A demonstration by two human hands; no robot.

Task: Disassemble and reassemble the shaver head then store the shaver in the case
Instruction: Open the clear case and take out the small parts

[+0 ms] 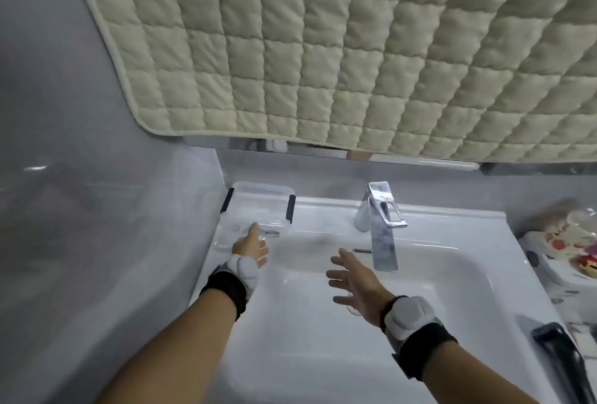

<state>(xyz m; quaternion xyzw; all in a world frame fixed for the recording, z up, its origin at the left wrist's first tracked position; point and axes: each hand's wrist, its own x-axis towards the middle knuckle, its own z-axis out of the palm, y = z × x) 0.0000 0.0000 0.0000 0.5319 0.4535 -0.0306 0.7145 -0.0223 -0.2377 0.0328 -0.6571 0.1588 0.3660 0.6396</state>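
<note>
Two bare hands over a white sink (pixel 452 261), wrist bands on both. Largest thing in view: a quilted beige pad (pixel 355 48) hanging across the wall above, its lower edge just over the back ledge. Grey wall to the left.

Sink basin fills the lower half. Chrome faucet (pixel 382 226) upright at the back rim, spout reaching toward the basin.

Clear plastic case (pixel 261 206) with black side clips sits on the back-left corner of the sink rim, against the wall. Contents blurred; cannot tell what lies inside.

Dark shaver (pixel 562 358) lies on the right rim of the sink, near the lower right corner, well apart from the case and from both hands.

Patterned clutter (pixel 568 242) on the right beyond the sink edge; too blurred to identify.

Left hand (pixel 250 247) stretched toward the case, fingers extended, fingertips at its near edge; whether they touch it is unclear. Holding nothing.

Right hand (pixel 352 284) above the basin, fingers spread and relaxed, holding nothing, near the faucet spout but apart from it.
</note>
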